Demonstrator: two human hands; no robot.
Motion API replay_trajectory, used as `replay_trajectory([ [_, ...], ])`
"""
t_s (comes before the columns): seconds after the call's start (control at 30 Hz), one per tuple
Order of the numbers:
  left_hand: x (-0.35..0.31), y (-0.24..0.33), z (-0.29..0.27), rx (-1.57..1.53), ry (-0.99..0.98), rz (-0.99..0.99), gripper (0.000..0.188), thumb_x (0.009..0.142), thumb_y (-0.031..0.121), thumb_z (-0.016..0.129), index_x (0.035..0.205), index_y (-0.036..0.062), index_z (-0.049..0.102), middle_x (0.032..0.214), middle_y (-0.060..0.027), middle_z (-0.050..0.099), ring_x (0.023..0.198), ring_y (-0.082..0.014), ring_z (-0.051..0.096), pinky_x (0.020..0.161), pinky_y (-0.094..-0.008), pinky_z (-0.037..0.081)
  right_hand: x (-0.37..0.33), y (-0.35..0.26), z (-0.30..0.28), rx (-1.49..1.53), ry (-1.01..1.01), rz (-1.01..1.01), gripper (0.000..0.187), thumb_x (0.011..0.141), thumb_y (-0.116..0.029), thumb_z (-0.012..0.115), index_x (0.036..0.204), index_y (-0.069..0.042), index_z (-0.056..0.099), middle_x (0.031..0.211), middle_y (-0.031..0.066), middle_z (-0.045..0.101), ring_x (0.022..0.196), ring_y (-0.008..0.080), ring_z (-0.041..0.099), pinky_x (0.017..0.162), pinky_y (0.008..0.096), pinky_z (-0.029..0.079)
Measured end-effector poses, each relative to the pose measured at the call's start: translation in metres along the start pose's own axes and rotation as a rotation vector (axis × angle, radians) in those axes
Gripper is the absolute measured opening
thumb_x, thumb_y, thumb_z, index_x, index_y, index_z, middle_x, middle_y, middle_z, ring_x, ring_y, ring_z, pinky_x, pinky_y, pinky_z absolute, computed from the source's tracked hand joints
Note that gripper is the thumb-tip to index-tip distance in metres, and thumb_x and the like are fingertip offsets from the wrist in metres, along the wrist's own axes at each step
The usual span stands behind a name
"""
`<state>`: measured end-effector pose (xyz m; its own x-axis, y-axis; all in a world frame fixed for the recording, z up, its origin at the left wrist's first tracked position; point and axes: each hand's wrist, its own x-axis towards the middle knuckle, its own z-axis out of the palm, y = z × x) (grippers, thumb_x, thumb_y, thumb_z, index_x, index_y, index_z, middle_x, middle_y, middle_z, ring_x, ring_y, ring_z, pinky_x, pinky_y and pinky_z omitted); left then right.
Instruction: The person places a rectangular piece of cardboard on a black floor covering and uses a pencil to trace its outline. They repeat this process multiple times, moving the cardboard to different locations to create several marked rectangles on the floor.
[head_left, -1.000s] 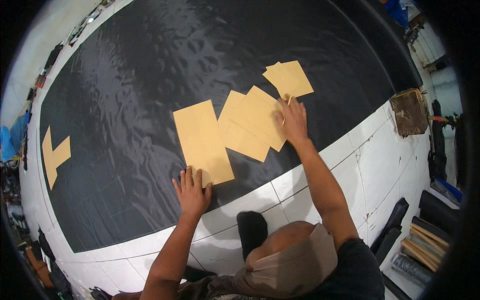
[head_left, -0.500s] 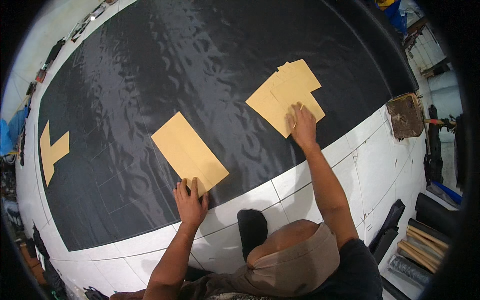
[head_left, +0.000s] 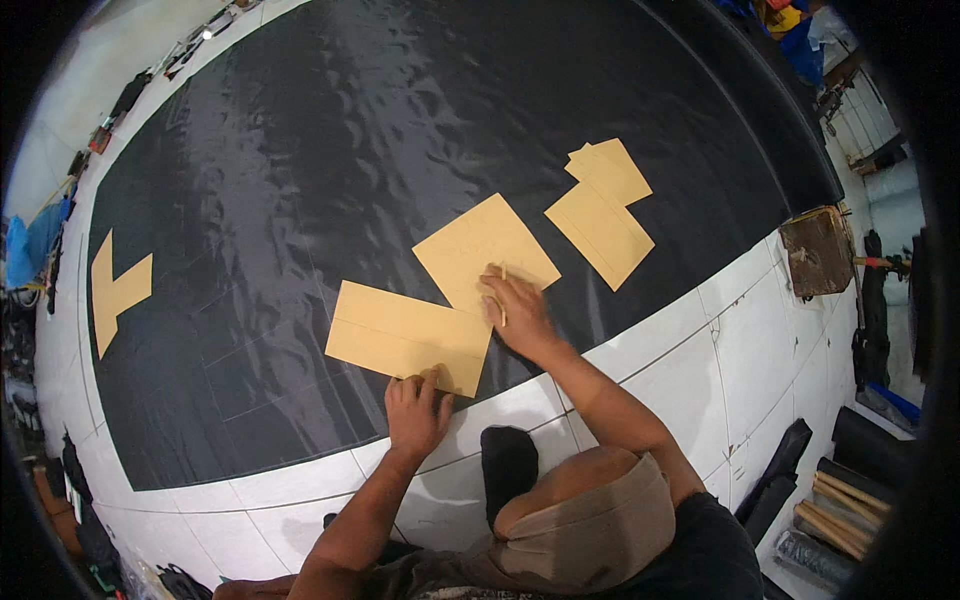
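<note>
A rectangular tan card piece (head_left: 400, 325) lies on a black sheet (head_left: 270, 330) spread over the floor. My left hand (head_left: 415, 415) rests on its lower edge, fingers laid out and not gripping. My right hand (head_left: 517, 310) is closed round a thin, yellowish pencil-like stick (head_left: 504, 312) and presses on a squarer tan card piece (head_left: 485, 240), whose lower corner meets the rectangle. Right of it lie more overlapping tan card pieces (head_left: 605, 230). At the far left is a notched tan card piece (head_left: 118, 292). Faint outlines mark the black sheet.
A thick black roll (head_left: 745, 110) runs along the sheet's right side. Beside it stands a worn brown block (head_left: 815, 250). White floor tiles (head_left: 690, 370) border the near edge. Several rolls and tubes (head_left: 840, 510) lie at the lower right. My dark-socked foot (head_left: 508, 465) is near the sheet.
My right hand has slid left with the squarer card, uncovering the pieces on the right. The rectangular card has turned to lie more sideways, my left hand still on it.
</note>
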<state>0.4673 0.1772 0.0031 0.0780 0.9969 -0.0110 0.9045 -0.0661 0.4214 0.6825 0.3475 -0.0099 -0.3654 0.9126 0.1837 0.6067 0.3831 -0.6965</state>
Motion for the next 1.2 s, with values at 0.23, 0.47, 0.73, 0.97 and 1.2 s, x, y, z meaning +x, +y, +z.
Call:
replay_trajectory([
  [0.23,0.006,-0.030,-0.011,0.078,0.066,-0.058,0.067,0.084,0.026,0.078,0.144,0.0105,0.053,0.146,-0.0322,0.039,0.134,-0.0519,0.040,0.114,-0.0581,0.032,-0.018,0.037,-0.022,-0.511,0.042,0.023,0.043,0.095,-0.030,0.066,0.133,-0.010,0.061,0.146,0.0181,0.054,0.139,0.0374,0.044,0.112,0.0555,0.032],
  [0.47,-0.004,-0.004,-0.009,0.075,-0.076,-0.049,0.067,0.084,0.030,0.077,0.145,0.0146,0.053,0.137,-0.0291,0.045,0.124,-0.0446,0.046,0.105,-0.0556,0.039,-0.020,0.045,-0.027,-0.491,0.102,0.133,0.044,0.096,-0.030,0.064,0.135,-0.010,0.059,0.146,0.0178,0.054,0.137,0.0373,0.046,0.110,0.0544,0.034],
  [0.73,-0.012,0.029,0.012,-0.101,-0.097,-0.065,0.068,0.086,0.036,0.074,0.146,0.0124,0.051,0.143,-0.0315,0.042,0.133,-0.0483,0.041,0.111,-0.0574,0.034,0.005,0.037,-0.011,-0.276,0.051,0.080,0.042,0.098,-0.026,0.062,0.135,-0.007,0.056,0.147,0.0210,0.052,0.140,0.0372,0.044,0.112,0.0525,0.033],
  [0.97,0.013,0.037,0.014,-0.357,-0.066,0.015,0.064,0.090,0.026,0.072,0.147,0.0087,0.049,0.151,-0.0337,0.036,0.136,-0.0527,0.043,0.113,-0.0533,0.039,0.023,0.020,0.013,0.022,-0.037,-0.024,0.042,0.093,-0.014,0.066,0.133,-0.002,0.059,0.144,0.0251,0.053,0.139,0.0431,0.043,0.118,0.0506,0.032],
  [1.2,-0.005,-0.043,-0.011,-0.253,0.115,-0.233,0.052,0.089,0.021,0.070,0.138,0.0075,0.056,0.148,-0.0276,0.044,0.137,-0.0467,0.044,0.114,-0.0541,0.037,-0.004,0.008,-0.001,-0.318,-0.111,-0.055,0.047,0.094,-0.028,0.068,0.134,-0.005,0.059,0.150,0.0230,0.048,0.148,0.0422,0.033,0.123,0.0615,0.015],
])
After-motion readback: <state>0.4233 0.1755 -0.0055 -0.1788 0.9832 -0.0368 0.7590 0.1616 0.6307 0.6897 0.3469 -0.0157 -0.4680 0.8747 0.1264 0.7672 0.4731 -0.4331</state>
